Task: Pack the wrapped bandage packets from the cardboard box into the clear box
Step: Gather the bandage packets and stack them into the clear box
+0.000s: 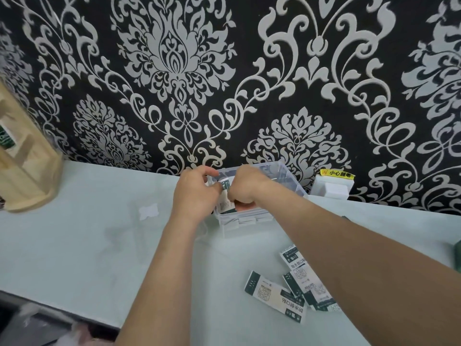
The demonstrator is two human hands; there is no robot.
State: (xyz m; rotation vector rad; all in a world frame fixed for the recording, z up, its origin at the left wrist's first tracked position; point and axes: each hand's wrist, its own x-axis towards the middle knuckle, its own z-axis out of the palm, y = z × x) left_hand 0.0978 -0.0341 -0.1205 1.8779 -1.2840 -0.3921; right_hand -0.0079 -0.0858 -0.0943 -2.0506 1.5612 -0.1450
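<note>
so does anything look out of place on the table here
Yes: several green-and-white wrapped bandage packets lie scattered and overlapping on the pale table, in front of the clear plastic box, not in it.

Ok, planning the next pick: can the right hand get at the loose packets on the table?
Probably yes, once freed. The right hand now pinches a packet in the clear box together with the left hand; the loose packets lie uncovered on the table, by its forearm.

Clear box [245, 227]: on the table [87, 233], back by the wall [224, 71].
Loose packets [274, 295]: before it, to our right.
Wooden rack [27, 176]: far left.
White block [333, 187]: right of the box, at the wall.
</note>
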